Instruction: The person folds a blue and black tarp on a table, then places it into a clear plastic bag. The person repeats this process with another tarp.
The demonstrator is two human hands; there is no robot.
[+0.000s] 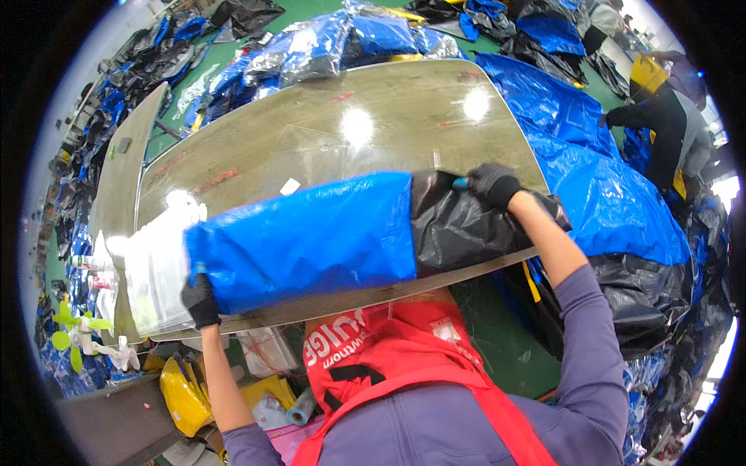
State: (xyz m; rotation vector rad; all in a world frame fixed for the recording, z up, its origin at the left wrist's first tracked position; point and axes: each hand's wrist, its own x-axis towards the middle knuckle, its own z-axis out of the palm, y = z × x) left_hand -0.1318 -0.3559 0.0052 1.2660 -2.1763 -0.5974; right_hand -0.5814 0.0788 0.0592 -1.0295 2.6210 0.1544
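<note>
Blue-and-black sheet bag (311,233) lies lengthwise across the near part of your tabletop (256,159): blue stretch on the left and middle, wrinkled black stretch on the right, its tip poking past the right edge. Your left hand (202,301), dark glove with teal tips, is at the bag's left end, fingers pinching the blue edge. Your right hand (493,185), same glove, is at the upper edge of the black stretch, fingers curled and pinching the material. Just left of the bag, a white pile (155,268), washed out by glare, kind unclear. Small white slip (290,186) sits above the bag, near its upper edge. Green toy-like fan (75,334) by the tabletop's lower left corner. Just right of the tabletop, a big heap of blue and black sheeting (610,194). Beyond the far edge, plastic-wrapped blue bundles (318,45) on the green floor (299,11). You've got a red apron (404,349) on over purple sleeves. Yellow bag (185,398) below, lower left. Another person (660,136) bends at far right, dark sleeve reaching toward the heap.
</note>
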